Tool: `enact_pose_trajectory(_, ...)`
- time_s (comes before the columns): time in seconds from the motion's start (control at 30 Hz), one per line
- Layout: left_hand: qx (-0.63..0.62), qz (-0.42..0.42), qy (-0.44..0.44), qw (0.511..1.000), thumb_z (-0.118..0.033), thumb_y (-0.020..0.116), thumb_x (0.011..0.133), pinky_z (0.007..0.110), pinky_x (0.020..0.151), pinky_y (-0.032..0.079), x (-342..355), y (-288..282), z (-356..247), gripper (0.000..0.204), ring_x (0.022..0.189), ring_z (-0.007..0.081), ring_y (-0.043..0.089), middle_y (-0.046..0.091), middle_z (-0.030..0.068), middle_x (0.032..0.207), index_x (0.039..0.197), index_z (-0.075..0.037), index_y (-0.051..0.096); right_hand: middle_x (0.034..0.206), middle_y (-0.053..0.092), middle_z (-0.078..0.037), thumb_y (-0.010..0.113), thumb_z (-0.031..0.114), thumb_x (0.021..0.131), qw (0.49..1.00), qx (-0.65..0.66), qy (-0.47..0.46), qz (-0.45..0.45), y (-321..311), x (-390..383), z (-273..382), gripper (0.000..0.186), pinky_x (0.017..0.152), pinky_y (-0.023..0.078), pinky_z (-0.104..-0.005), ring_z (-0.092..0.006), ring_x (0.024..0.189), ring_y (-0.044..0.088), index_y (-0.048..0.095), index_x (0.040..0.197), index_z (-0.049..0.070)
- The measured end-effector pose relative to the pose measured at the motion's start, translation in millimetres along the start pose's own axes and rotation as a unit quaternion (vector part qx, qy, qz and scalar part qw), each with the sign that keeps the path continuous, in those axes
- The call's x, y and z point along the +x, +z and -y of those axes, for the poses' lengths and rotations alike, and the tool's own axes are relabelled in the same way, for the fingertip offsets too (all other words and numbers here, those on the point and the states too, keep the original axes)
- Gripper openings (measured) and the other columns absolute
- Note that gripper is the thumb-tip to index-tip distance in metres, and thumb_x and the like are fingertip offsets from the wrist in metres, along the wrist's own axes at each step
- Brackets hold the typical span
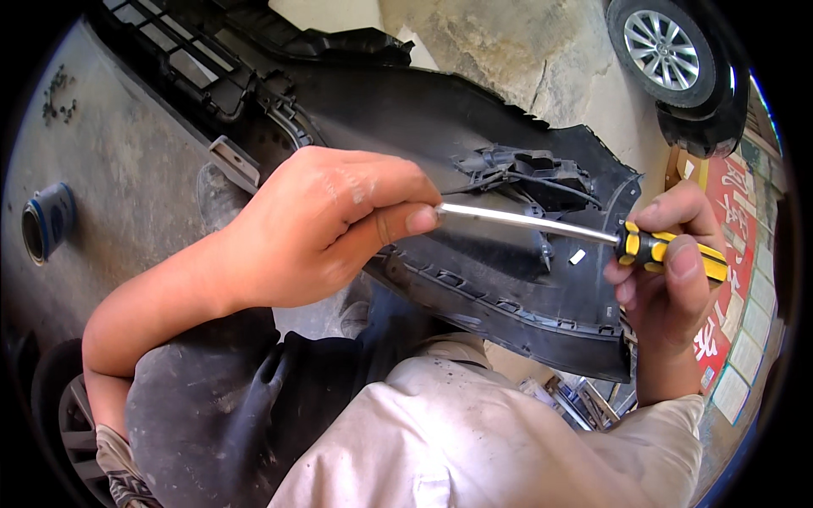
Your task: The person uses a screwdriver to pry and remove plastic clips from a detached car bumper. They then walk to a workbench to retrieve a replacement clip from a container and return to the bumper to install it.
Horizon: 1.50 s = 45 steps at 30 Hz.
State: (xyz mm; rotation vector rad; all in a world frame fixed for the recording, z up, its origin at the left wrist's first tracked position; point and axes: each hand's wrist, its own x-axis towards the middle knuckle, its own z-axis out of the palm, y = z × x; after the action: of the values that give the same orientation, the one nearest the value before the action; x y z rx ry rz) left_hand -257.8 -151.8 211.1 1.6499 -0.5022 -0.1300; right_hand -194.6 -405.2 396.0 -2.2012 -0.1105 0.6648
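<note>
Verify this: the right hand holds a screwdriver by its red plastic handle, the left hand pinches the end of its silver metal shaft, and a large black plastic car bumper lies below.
Not red: the head view shows a yellow and black plastic handle. The rest stands: right hand on the screwdriver, left hand pinching the end of the silver metal shaft, black plastic car bumper below.

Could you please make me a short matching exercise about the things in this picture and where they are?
Column one
1. Left hand
2. Right hand
3. Blue hollow cylinder
4. Silver-spoked wheel

Column two
A. Upper right of the picture
B. Holding the yellow and black handle
C. Far left of the picture
D. Thumb and finger at the tip end of the screwdriver

Right pairs: 1-D, 2-B, 3-C, 4-A
</note>
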Motion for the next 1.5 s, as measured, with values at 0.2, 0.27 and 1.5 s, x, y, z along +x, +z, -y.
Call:
enact_pose_trajectory(0.2,-0.011,0.002,0.032,0.999,-0.01,0.066,0.098,0.034,0.068,0.054,1.3,0.2,0.7,0.012,0.075,0.0277,0.069,0.07,0.0101,0.086,0.098,0.002,0.07,0.073,0.07,-0.014,0.072,0.048,0.093,0.997,0.071,-0.007,-0.028,1.5,-7.2,-2.4,0.049,0.048,0.05,-0.0205,-0.0099,0.053,0.061,0.06,0.1,0.001)
enact_pose_trajectory(0.27,-0.013,-0.008,0.035,0.999,-0.01,0.066,0.098,0.034,0.067,0.054,0.4,0.1,1.8,0.013,0.075,0.0276,0.069,0.07,0.0101,0.086,0.098,0.002,0.07,0.073,0.07,-0.014,0.072,0.048,0.094,0.997,0.071,-0.013,-0.029,1.1,-8.4,-4.0,0.049,0.049,0.05,-0.0206,-0.0099,0.053,0.061,0.06,0.1,0.001)
enact_pose_trajectory(1.5,0.086,0.234,-0.022,0.968,-0.005,0.08,0.073,0.037,0.084,0.05,21.8,15.6,11.7,0.007,0.084,0.027,0.064,0.068,0.0061,0.079,0.079,-0.005,0.077,0.096,0.072,-0.015,0.073,0.046,0.096,0.986,-0.043,0.099,0.129,10.3,-24.4,-24.9,0.053,0.072,0.058,-0.0283,-0.0189,0.083,0.072,0.067,0.115,-0.003)
